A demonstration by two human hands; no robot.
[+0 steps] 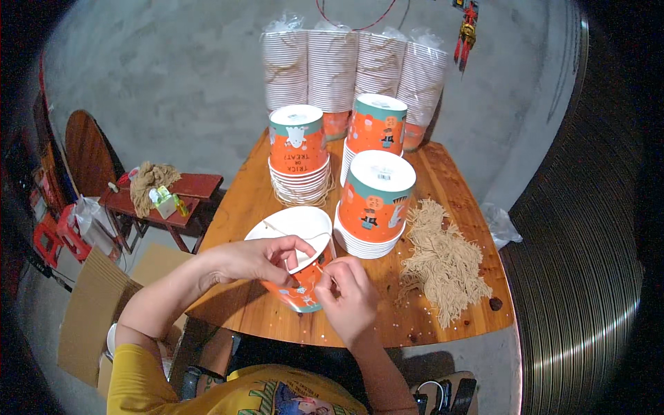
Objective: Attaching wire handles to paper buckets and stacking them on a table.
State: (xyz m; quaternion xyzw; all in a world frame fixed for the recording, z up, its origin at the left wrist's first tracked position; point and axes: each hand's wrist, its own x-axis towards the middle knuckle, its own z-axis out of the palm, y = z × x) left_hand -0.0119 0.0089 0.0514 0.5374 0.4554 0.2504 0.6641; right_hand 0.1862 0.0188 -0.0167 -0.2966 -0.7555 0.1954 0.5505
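Note:
A white-lined orange paper bucket [299, 216] with a teal band lies tilted at the table's near edge, its mouth facing up toward me. My left hand [273, 259] grips its rim, some fingers over the opening and others against the printed outside. A thin tan cord [297, 234] trails across the bucket's mouth. Close by on the right, my right hand [346, 294] pinches an end of cord at the bucket's side, just below the rim. The fingertips partly hide where the cord meets the wall.
Upside-down bucket stacks [377, 200] stand behind, one ringed with cords [301, 190]. A heap of tan cords [443, 266] lies at right on the wooden table [242, 290]. Tall wrapped stacks [332, 69] line the back. Left are a cardboard box [93, 311] and a red bench [197, 185].

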